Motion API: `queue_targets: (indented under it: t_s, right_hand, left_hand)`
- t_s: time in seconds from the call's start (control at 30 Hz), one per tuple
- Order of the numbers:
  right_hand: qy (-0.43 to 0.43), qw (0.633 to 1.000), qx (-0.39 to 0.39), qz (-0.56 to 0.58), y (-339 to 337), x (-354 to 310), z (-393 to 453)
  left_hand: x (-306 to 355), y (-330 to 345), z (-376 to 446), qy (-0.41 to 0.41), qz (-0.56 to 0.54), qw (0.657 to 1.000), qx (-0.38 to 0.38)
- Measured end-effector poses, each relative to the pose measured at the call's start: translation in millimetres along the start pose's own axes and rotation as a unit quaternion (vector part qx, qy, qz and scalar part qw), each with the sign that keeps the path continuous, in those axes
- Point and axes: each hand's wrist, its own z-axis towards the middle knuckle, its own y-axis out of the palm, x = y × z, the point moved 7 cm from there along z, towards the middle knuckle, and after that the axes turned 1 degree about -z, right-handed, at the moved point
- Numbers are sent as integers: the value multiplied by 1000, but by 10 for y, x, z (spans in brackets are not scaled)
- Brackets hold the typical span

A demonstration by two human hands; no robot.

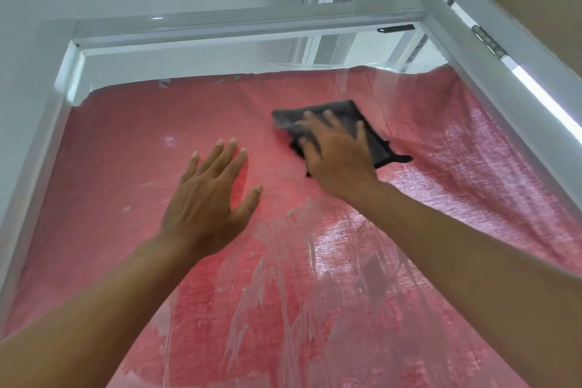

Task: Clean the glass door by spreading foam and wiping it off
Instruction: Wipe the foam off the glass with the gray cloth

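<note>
Glass door [132, 142]: being viewed from close below its white frame [245, 25], a red fabric [472, 173] being seen behind the pane
Foam [283, 261]: being left in white streaks on the lower pane
Right hand [337, 161]: being pressed flat, fingers spread, on a dark grey cloth [352, 116] against the upper glass
Left hand [208, 198]: being held wide, fingers straight, at the pane beside it

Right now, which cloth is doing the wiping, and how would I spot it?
Find the glass door with red fabric behind it. High on the pane, the right hand presses a folded rag against it. It's the only dark grey thing there.
</note>
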Motion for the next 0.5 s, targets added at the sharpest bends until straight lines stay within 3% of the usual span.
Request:
queue_targets:
  t_s: [0.07,0.13,0.27,0.33,0.37,0.43,0.5]
  right_hand:
    - [137,989,56,19,-96,193,49]
    - [157,985,61,24,-87,111,10]
    - [-106,992,-66,2,141,-377,-330]
    - [-142,985,-93,6,131,-321,-371]
    - [-112,991,-74,1,88,-216,-300]
    - [35,999,-9,-7,-52,89,-125]
    - [175,984,37,13,-167,313,-33]
  left_hand:
    - [-62,-16,-37,-5,4,1000,-6]
    - [-84,-11,-66,-7,2,1000,-10]
    - [-52,14,-90,-16,-14,1000,6]
    - [-45,21,-93,-20,-16,1000,5]
    - [-50,22,-92,-20,-15,1000,3]
    - [-57,22,-95,-18,-10,1000,-5]
    - [-58,23,-102,-18,-8,1000,-8]
